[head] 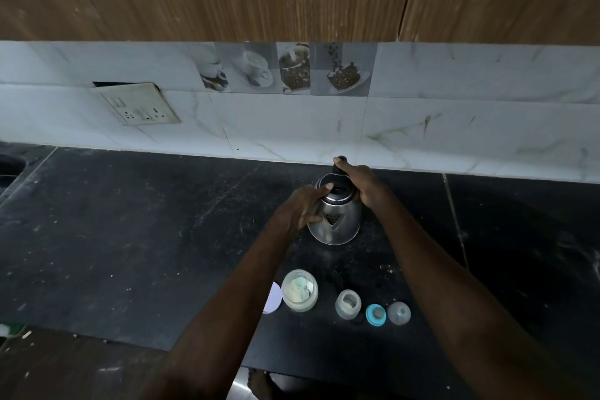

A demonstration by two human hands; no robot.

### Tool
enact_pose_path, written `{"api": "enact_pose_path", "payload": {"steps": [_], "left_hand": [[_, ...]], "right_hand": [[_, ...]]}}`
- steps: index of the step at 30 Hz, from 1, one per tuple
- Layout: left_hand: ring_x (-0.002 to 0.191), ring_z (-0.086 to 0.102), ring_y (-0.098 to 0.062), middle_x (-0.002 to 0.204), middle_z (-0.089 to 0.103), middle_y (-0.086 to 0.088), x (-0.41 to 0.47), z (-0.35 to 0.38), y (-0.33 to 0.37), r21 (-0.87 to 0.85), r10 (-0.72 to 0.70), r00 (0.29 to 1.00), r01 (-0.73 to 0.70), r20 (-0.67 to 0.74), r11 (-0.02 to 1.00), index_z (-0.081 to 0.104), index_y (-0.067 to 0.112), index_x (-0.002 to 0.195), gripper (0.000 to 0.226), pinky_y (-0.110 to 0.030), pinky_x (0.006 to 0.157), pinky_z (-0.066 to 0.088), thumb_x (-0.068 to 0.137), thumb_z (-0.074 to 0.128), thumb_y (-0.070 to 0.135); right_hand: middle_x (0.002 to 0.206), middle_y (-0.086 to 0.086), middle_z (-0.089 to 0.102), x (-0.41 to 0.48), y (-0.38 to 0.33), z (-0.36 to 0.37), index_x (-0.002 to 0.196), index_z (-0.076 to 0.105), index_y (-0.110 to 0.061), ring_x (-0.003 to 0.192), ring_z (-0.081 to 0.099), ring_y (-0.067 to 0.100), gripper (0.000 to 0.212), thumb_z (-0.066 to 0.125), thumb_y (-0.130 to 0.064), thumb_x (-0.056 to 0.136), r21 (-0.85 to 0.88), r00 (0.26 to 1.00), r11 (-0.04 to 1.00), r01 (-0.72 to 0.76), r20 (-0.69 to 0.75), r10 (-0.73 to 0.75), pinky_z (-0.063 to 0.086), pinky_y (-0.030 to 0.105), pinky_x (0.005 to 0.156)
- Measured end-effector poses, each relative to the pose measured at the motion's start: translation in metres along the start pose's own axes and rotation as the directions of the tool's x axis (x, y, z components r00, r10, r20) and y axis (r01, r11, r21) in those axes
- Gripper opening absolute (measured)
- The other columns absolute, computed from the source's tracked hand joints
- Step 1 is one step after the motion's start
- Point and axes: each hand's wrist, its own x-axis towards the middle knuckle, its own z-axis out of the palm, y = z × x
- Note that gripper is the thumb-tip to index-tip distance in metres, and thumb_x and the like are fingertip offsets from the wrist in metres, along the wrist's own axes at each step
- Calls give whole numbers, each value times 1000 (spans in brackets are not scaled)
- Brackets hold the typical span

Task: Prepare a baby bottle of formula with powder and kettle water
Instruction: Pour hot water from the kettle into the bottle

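A steel kettle (337,224) with a black lid and handle stands on the black counter (146,237) near the back wall, spout towards me. My right hand (363,185) is closed around its black handle. My left hand (305,206) rests on the kettle's left side, thumb on the lid rim. Closer to me stands an open glass jar of pale powder (299,291), its white lid (272,297) lying beside it, partly hidden by my left arm. To the right stand the open baby bottle (348,304), a blue ring with teat (376,314) and a clear cap (399,313).
A tiled backsplash with a loose socket plate (139,104) runs behind the counter. Wooden cabinets hang overhead. The counter's front edge (201,357) lies just below the jar row. A dark sink edge (9,166) shows at far left.
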Motion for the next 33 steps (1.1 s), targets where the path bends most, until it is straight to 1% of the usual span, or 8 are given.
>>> {"api": "enact_pose_path", "payload": {"steps": [5,8,12,17,20,25,29,33], "left_hand": [[68,69,-6,70,71,9,-13,-3,-2,11,11,996,-12,84,1000,67,14,100,26,-36,70,61,91,79,34],[89,72,-16,100,75,-4,-19,-5,-10,-2,1,995,-1,97,1000,70,6,116,49,-36,70,62,81,89,34],[97,74,-19,112,77,-3,-35,3,-20,40,32,993,-37,114,998,67,14,128,65,-33,73,61,74,93,37],[105,76,-28,127,73,-13,-54,15,-36,-73,76,996,-72,56,995,56,13,135,75,-38,71,63,72,95,18],[107,75,-29,127,72,-11,-62,22,-40,-92,96,995,-94,18,991,55,15,134,71,-38,73,64,74,93,15],[107,74,-27,129,70,-8,-72,33,-44,-109,109,994,-108,7,988,51,17,139,80,-32,68,62,71,95,16],[111,73,-28,131,70,-7,-73,38,-55,-85,112,994,-109,21,990,52,22,139,91,-42,81,64,61,99,23],[116,71,-29,130,69,-6,-77,43,-64,-99,101,994,-98,29,990,49,27,134,80,-54,96,60,69,95,12]], "right_hand": [[92,11,81,-13,3,-3,93,75,-10,79,76,23,46,80,-54,87,27,999,999,28,26,-29,61,34,79],[93,11,80,-22,7,-4,101,77,-2,75,76,20,51,80,-51,88,49,998,997,57,16,-58,59,29,68],[99,19,79,-39,17,1,106,77,3,77,76,21,59,81,-52,86,58,992,990,128,-23,-127,64,36,72],[82,10,77,-65,23,3,102,77,3,63,74,15,51,83,-45,87,60,982,982,180,-71,-176,56,23,54],[83,11,78,-76,23,-1,101,78,2,70,74,19,51,84,-46,86,61,977,978,201,-84,-196,59,26,59],[99,21,79,-88,28,-14,102,79,0,77,74,22,50,84,-47,85,68,972,974,218,-101,-211,65,42,80],[98,22,79,-96,37,-21,101,79,1,74,74,22,47,83,-44,86,68,969,971,229,-109,-221,64,38,75],[90,23,78,-101,48,-25,100,76,8,71,71,20,52,84,-42,86,82,960,966,245,-162,-230,60,32,67]]}}
